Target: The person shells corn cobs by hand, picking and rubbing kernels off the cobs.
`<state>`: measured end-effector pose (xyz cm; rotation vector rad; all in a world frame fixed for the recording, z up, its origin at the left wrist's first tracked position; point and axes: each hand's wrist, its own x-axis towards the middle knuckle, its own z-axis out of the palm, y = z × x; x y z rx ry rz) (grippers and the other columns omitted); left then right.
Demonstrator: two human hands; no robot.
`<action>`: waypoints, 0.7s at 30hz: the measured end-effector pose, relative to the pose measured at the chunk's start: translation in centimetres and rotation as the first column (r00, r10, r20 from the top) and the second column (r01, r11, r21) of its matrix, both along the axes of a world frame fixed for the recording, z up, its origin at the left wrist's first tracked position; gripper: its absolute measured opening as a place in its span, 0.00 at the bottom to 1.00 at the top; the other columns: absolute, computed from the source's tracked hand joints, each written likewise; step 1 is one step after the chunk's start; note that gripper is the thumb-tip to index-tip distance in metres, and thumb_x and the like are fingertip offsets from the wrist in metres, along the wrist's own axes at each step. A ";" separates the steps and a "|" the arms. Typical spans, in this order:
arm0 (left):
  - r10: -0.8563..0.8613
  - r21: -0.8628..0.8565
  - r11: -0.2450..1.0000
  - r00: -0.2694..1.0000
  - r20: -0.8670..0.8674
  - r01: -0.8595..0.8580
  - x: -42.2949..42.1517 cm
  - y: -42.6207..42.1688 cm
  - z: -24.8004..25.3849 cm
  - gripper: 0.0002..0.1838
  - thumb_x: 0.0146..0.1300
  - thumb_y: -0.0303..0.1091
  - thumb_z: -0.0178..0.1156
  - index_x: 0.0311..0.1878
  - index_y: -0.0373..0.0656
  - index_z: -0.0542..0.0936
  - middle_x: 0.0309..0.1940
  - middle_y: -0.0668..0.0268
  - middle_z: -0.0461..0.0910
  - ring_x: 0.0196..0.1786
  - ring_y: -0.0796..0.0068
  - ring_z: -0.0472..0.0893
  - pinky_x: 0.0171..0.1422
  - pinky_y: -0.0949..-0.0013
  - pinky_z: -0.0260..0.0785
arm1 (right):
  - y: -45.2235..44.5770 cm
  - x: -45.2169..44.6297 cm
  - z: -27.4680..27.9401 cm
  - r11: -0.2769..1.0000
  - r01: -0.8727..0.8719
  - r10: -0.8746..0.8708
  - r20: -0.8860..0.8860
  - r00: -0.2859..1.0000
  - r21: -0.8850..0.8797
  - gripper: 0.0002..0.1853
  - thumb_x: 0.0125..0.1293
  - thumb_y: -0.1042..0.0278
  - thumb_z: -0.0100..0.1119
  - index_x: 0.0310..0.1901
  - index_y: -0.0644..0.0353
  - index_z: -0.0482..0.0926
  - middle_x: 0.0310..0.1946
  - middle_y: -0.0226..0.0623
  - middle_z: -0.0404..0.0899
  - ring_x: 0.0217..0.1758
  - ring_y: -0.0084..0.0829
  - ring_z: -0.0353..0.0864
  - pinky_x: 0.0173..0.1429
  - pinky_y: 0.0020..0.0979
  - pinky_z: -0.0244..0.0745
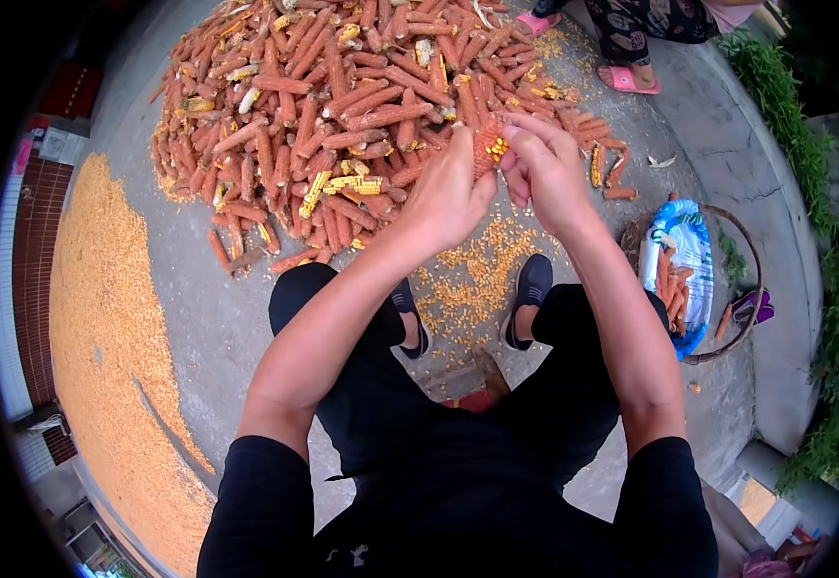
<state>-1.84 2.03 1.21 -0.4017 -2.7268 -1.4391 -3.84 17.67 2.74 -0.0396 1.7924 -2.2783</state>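
In front of my knees, my left hand (452, 189) is wrapped round a reddish corn cob (486, 143), mostly stripped, with a small patch of yellow kernels on its right side. My right hand (547, 171) is closed at that same side, its thumb and curled fingers against the kernels. Just beyond both hands rises a big heap of corn cobs (294, 106), mostly bare, some still carrying yellow kernels. Loose kernels (472, 284) are scattered on the ground below, between my dark shoes.
Spread corn kernels (111, 337) cover the ground at left. A basket with a blue-and-white liner (694, 246) holds some cobs at right. Beyond the heap, at top right, are another person's legs and pink sandals (629, 79). Green plants (786, 106) line the right edge.
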 end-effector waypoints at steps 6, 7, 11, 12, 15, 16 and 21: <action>-0.070 0.154 0.986 0.996 0.049 0.061 -0.8 -0.5 -2.3 0.19 0.63 0.31 0.58 0.55 0.33 0.71 0.46 0.46 0.80 0.52 0.51 0.81 0.60 0.55 0.71 | -0.3 -0.1 -0.9 0.998 -0.044 0.044 0.001 0.999 0.038 0.10 0.70 0.71 0.51 0.45 0.67 0.77 0.24 0.31 0.72 0.14 0.17 0.59 0.16 0.26 0.54; -0.087 0.192 0.979 0.994 0.060 0.074 -0.8 -0.6 -2.5 0.19 0.63 0.31 0.58 0.56 0.36 0.73 0.46 0.53 0.81 0.50 0.59 0.82 0.61 0.60 0.71 | -0.2 -0.2 -1.1 0.999 -0.051 0.051 0.018 0.999 0.002 0.10 0.70 0.71 0.51 0.45 0.67 0.77 0.24 0.31 0.72 0.14 0.17 0.59 0.16 0.26 0.53; -0.023 0.086 0.996 0.999 0.042 0.019 -0.5 -0.5 -2.2 0.18 0.63 0.31 0.57 0.55 0.37 0.74 0.45 0.55 0.80 0.48 0.62 0.81 0.59 0.61 0.72 | 0.4 -0.3 -1.6 0.991 -0.070 0.081 0.088 0.993 -0.117 0.09 0.71 0.72 0.50 0.47 0.66 0.76 0.24 0.31 0.71 0.14 0.17 0.59 0.16 0.25 0.52; -0.016 0.084 0.996 0.999 0.041 0.012 -0.4 -0.4 -1.8 0.18 0.63 0.31 0.57 0.55 0.37 0.74 0.45 0.56 0.80 0.48 0.63 0.81 0.58 0.61 0.72 | 0.2 -0.1 -1.1 0.992 -0.058 0.069 0.096 0.993 -0.113 0.09 0.70 0.72 0.49 0.47 0.66 0.76 0.24 0.31 0.71 0.14 0.17 0.59 0.16 0.25 0.51; -0.017 0.065 0.998 0.999 0.039 0.015 -0.4 -0.5 -1.7 0.18 0.63 0.31 0.58 0.55 0.37 0.73 0.44 0.56 0.80 0.47 0.63 0.81 0.57 0.61 0.72 | 0.0 0.2 0.0 0.995 -0.040 0.050 0.103 0.993 -0.093 0.10 0.70 0.73 0.49 0.48 0.66 0.76 0.24 0.32 0.72 0.14 0.17 0.59 0.17 0.24 0.51; -0.021 0.056 0.998 0.999 0.038 0.019 -0.4 -0.5 -1.8 0.18 0.63 0.31 0.58 0.55 0.36 0.73 0.44 0.56 0.80 0.47 0.63 0.81 0.56 0.61 0.72 | 0.1 0.0 -0.3 0.995 -0.051 0.058 0.095 0.994 -0.081 0.10 0.70 0.73 0.49 0.48 0.66 0.76 0.24 0.32 0.72 0.15 0.17 0.59 0.17 0.24 0.51; -0.137 0.286 0.951 0.990 0.039 0.120 -1.2 -0.7 -3.4 0.19 0.64 0.31 0.58 0.56 0.34 0.71 0.43 0.53 0.79 0.46 0.62 0.81 0.56 0.60 0.72 | 0.5 -0.6 -1.6 0.991 -0.098 0.102 0.040 0.994 -0.086 0.10 0.73 0.69 0.50 0.47 0.67 0.76 0.25 0.32 0.73 0.15 0.17 0.59 0.17 0.24 0.52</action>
